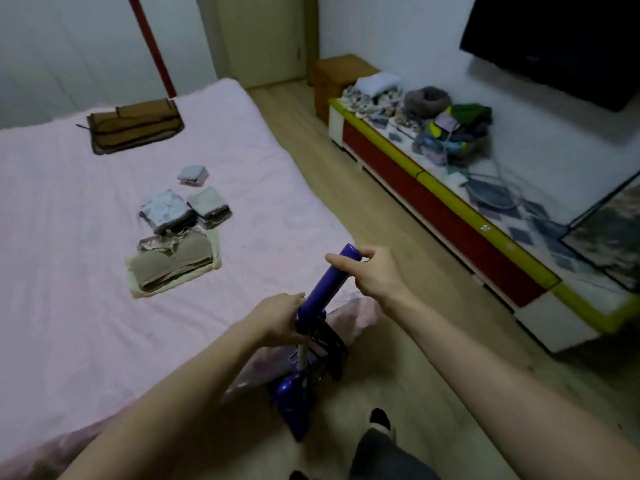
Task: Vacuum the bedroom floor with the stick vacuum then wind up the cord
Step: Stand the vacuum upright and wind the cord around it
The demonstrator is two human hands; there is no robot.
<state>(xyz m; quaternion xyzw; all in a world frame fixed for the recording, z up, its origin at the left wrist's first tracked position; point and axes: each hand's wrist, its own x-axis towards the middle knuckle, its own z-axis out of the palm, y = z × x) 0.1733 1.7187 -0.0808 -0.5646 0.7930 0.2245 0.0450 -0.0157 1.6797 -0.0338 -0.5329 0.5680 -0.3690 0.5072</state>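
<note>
Stick vacuum point(313, 344) stands upright on the wood floor point(408, 368) at the corner of the bed point(86, 271), blue handle point(329, 282) tilted up toward the right. Right hand point(372, 271) grasps the top end of the handle, fingers curled over it. Left hand point(282, 318) grips the lower end of the handle, where it meets the white tube. Black cord point(327, 341) sits wound in loops on the vacuum's body just below the handle, right of the tube. Blue motor housing point(294, 389) lower down, near the person's foot point(381, 419). Folded clothes point(173, 268) lie on the pink bedsheet. Low TV cabinet point(450, 216) along the right wall carries piled clothes point(453, 133).
</note>
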